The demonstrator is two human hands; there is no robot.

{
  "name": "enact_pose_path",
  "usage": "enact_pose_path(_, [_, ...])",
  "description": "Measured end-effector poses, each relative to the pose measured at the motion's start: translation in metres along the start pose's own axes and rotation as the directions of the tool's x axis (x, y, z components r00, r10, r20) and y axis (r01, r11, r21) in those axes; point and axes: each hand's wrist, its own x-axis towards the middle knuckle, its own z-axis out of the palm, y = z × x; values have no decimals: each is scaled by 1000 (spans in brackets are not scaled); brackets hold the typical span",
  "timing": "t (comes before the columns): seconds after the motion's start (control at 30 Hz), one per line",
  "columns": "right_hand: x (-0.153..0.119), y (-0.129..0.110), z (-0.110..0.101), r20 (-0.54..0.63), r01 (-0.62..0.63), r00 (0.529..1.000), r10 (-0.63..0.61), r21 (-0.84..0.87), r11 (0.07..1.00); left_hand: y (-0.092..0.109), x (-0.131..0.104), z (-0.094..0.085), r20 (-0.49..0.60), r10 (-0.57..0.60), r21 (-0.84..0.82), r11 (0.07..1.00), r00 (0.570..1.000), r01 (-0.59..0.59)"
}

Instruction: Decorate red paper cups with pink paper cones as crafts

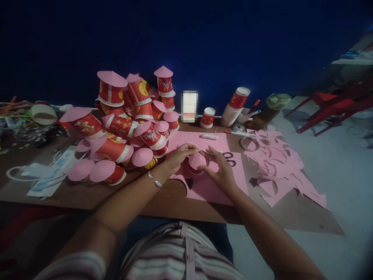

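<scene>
Near the middle of the table, a small pink paper cone (197, 160) sits over what looks like a red paper cup, mostly hidden beneath it. My left hand (184, 155) is closed at the cone's far left side, fingertips on its edge. From the right, my right hand (220, 168) curves around the cone, thumb at the near edge and fingers at the far edge. Under both hands lies a pink paper sheet (233, 184). Dark scissors handles (229, 158) show beside my right hand, their blades hidden. A glue stick (209, 137) lies behind.
Many red cups with pink cone tops (112, 149) are piled at left. A lone red cup (207, 118), stacked cups (237, 103), a tape roll (249, 144) and pink paper scraps (276, 163) occupy the back and right. A power strip (54, 171) lies far left.
</scene>
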Motion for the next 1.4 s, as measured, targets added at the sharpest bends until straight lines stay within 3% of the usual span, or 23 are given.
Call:
enact_pose_path(0.57, [1, 1, -1, -6, 36, 999, -36, -15, 999, 5, 13, 0, 88, -69, -9, 998, 994, 70])
enact_pose_path(0.9, [0, 0, 0, 6, 22, 1000, -22, 1, 1000, -5, -14, -10, -75, -9, -65, 998, 997, 4])
enact_pose_path(1.07, [0, 0, -1, 11, 19, 1000, -19, 0, 1000, -12, -19, -18, 28, 86, 37, 996, 996, -87])
enact_pose_path(1.17, [0, -1, -1, 16, 19, 1000, -19, 1, 1000, -14, -19, -21, 94, 73, 53, 996, 993, -78])
enact_pose_path(1.4, [1, -2, -1, 7, 7, 1000, -7, 5, 1000, -17, -17, -19, 55, 22, 29, 999, 998, -23])
